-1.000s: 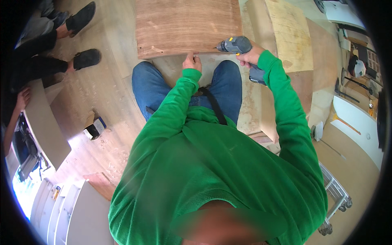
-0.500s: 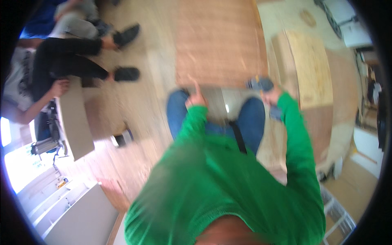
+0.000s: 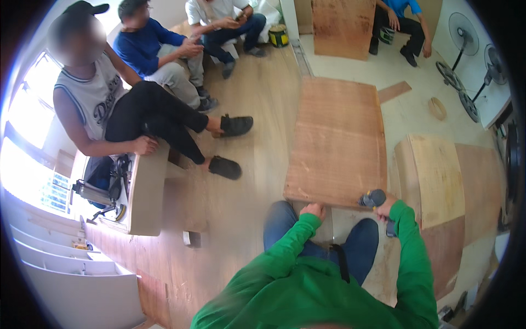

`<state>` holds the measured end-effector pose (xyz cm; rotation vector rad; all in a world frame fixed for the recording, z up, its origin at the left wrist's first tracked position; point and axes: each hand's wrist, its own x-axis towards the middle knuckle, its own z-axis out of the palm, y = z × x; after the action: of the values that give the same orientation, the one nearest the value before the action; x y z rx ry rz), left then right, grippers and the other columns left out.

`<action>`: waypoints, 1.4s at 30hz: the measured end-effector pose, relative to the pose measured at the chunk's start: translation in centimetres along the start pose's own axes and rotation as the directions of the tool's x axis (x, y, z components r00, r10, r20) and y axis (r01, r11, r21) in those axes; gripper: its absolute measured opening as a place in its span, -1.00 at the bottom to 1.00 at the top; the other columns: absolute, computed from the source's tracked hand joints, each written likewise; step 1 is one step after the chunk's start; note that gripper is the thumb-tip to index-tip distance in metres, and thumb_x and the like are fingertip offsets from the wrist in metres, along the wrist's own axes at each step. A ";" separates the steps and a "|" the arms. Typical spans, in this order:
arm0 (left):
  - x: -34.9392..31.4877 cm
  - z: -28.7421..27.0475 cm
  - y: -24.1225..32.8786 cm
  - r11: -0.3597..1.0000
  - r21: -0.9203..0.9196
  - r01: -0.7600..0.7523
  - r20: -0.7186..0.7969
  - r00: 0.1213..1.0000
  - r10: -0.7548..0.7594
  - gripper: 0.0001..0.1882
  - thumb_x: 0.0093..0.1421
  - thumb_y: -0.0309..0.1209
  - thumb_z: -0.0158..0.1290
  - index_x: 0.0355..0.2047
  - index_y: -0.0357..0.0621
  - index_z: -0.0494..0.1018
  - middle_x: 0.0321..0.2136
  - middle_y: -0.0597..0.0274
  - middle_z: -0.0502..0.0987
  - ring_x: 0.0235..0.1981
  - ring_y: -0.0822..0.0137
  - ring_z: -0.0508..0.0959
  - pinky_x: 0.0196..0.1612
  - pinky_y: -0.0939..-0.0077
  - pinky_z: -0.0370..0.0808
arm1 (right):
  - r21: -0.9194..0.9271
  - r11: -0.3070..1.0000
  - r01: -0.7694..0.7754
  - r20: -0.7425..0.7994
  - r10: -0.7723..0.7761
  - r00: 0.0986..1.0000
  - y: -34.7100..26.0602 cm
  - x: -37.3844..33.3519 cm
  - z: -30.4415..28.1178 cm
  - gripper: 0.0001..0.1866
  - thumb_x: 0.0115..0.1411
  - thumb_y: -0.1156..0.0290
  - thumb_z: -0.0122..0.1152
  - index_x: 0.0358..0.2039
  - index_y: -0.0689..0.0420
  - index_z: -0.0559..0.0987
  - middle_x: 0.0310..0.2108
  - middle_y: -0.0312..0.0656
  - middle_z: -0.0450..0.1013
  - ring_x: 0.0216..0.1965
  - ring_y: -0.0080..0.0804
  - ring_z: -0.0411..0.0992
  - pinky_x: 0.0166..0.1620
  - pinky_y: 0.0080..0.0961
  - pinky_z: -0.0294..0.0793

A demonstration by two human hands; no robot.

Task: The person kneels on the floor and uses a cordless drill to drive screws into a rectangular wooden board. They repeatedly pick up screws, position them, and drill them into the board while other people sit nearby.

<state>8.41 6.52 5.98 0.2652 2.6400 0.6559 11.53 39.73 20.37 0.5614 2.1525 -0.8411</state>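
Observation:
In front of my knees lies a reddish-brown plywood panel (image 3: pixel 337 137), wide and flat, its near edge facing me. My right hand (image 3: pixel 388 205) is wrapped round the handle of a grey-black cordless drill (image 3: pixel 373 198) with yellow parts. The drill's front end points left over the panel's near right corner. At the near edge, left of the middle, my left hand (image 3: pixel 313 210) rests with its fingers curled against the wood. What those fingers hold, if anything, is hidden.
Right of the panel stands a wooden box (image 3: pixel 441 181) with a pale top. Several people sit at the far side and left, one on a cabinet (image 3: pixel 148 192) with a tool beside them. Standing fans (image 3: pixel 463 34) are at the far right. A small block (image 3: pixel 192 239) lies on the floor.
My view has tilted up, bringing the seated people and far room into sight. My left hand's extended finger has curled in at the panel's edge. The drill stays in my right hand.

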 end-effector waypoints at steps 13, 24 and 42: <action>5.6 6.1 6.3 0.984 -0.043 -0.175 0.015 0.984 0.176 -0.58 0.22 -0.10 0.22 0.11 0.48 0.67 -0.15 0.05 0.74 -0.06 -0.03 0.71 0.05 0.06 0.64 | -0.032 0.998 -0.049 0.065 0.051 0.997 -3.2 -0.6 -0.5 -0.83 0.26 0.36 0.31 -0.22 0.17 0.60 -0.50 -0.22 0.59 -0.61 -0.56 0.46 -0.54 -0.46 0.45; 6.3 7.0 9.7 0.985 -0.004 -0.173 0.098 0.980 0.172 -0.63 0.25 0.20 0.19 -0.05 0.49 0.76 -0.20 0.17 0.76 -0.09 0.12 0.70 0.15 0.20 0.35 | -0.036 0.998 -0.054 0.101 0.058 0.993 -3.7 -0.5 -1.2 -0.82 0.23 0.38 0.31 -0.21 0.18 0.59 -0.49 -0.20 0.59 -0.58 -0.54 0.48 -0.52 -0.45 0.46; 6.3 10.3 5.8 0.914 0.083 -0.397 -0.122 0.906 0.405 -0.54 0.19 -0.24 0.25 0.13 0.34 0.57 -0.40 0.03 0.73 -0.32 0.02 0.73 0.11 -0.01 0.48 | -0.120 0.992 -0.028 0.117 0.042 0.992 -4.5 -0.4 -2.0 -0.78 0.24 0.27 0.35 -0.34 0.18 0.66 -0.47 -0.24 0.63 -0.56 -0.53 0.49 -0.47 -0.42 0.50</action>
<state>7.60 17.46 -1.69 0.8268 2.7600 0.7496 8.12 38.03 23.42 0.4755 2.0613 -0.7053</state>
